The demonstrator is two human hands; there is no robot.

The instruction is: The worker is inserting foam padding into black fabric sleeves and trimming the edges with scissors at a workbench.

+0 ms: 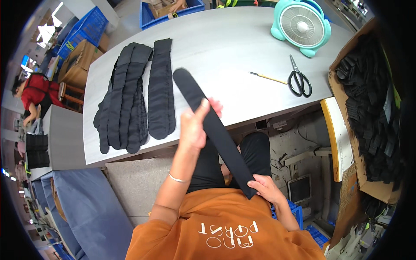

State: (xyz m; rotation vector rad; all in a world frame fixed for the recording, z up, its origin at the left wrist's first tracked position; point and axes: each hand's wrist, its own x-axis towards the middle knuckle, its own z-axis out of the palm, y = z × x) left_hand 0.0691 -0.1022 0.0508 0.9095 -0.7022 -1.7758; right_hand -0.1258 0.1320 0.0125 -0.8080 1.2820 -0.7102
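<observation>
A long black padded fabric strip point(222, 138) with one rounded end slants across my lap and over the table's near edge. My left hand point(193, 126) is closed round its upper part, the thumb on top and the fingertips, a little blurred, showing past the far side. Lower down, my right hand point(265, 187) pinches the strip's squarer end near my belly. To the left on the table lies a single black strip point(160, 91) with a rounded near end. Beside it is a pile of overlapping black strips point(125, 99).
On the grey table point(225, 52) lie black-handled scissors point(299, 80) and a thin yellow-handled tool point(268, 77). A turquoise fan point(302, 27) stands at the back right. A cardboard box point(342, 82) of black pieces is at right. A person in red point(41, 91) bends at far left.
</observation>
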